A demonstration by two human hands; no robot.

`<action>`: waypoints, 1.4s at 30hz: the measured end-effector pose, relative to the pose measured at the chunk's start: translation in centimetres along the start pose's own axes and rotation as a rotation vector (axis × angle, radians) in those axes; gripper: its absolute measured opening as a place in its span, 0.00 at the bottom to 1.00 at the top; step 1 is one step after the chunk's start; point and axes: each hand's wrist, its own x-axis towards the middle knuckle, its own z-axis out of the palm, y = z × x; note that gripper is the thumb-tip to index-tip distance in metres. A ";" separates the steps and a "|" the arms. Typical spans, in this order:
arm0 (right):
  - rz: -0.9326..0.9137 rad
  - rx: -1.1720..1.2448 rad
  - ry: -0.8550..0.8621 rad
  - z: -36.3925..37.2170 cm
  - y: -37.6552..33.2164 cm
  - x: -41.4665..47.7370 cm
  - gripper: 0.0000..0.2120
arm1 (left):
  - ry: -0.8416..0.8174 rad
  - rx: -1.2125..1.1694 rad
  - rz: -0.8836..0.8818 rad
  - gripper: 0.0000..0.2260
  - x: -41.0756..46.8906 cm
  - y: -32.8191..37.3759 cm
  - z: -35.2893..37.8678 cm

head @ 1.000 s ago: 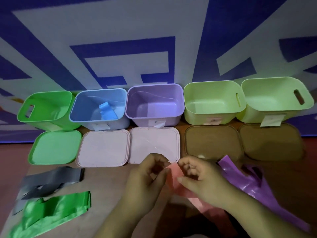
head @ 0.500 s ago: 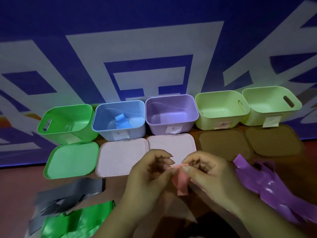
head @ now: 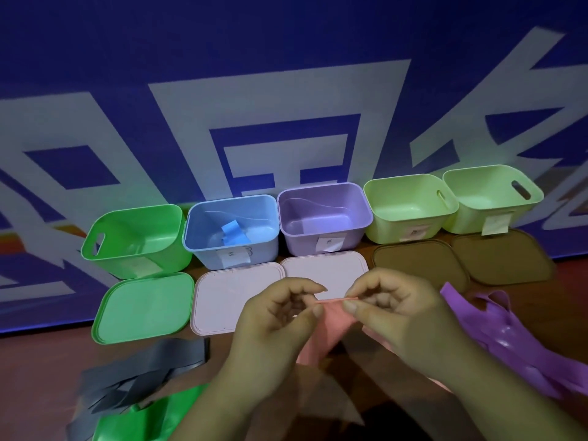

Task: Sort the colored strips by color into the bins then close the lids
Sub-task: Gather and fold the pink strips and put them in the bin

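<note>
Above the table (head: 41,370), my left hand (head: 273,326) and right hand (head: 394,316) each pinch the top edge of the pink strip (head: 331,326); it hangs just before the two pale lids (head: 222,297), with all five bins (head: 324,218) uncovered.

On my feed the work surface is a brown wooden table (head: 35,374), dim in the low light. Bare stretches of it show at the near left and along the far right side. Behind it stands a deep blue backdrop (head: 286,27) that fills the whole upper part of the view and comes down to the table's back edge. Large white blocky shapes (head: 286,90) are printed across it, angular strokes with blue gaps between them, like parts of oversized characters I cannot read. Low on the left, a small orange-red patch (head: 19,246) shows in the print, too blurred for me to make out.
</note>
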 end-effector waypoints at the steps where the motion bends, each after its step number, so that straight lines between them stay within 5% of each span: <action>1: 0.010 0.010 -0.009 0.1 0.1 0.1 0.09 | -0.009 -0.006 -0.008 0.09 0.0 -0.1 -0.2; 9: 0.060 -0.004 -0.007 0.3 1.9 1.5 0.07 | 0.036 0.038 -0.041 0.07 0.6 -1.7 -0.3; 15: 0.168 -0.336 0.158 -4.4 6.7 4.1 0.08 | 0.061 0.067 -0.165 0.05 2.1 -5.2 -0.6; 26: 0.288 -0.942 0.024 -11.4 19.8 9.8 0.10 | 0.087 0.092 -0.434 0.07 6.8 -11.8 0.7; 32: 0.282 -1.034 -0.064 -13.4 22.9 13.0 0.17 | 0.108 0.051 -0.493 0.04 8.4 -13.7 1.8; 42: 0.213 -1.157 -0.208 -14.4 22.9 14.9 0.02 | 0.209 0.029 -0.534 0.09 9.7 -13.2 3.0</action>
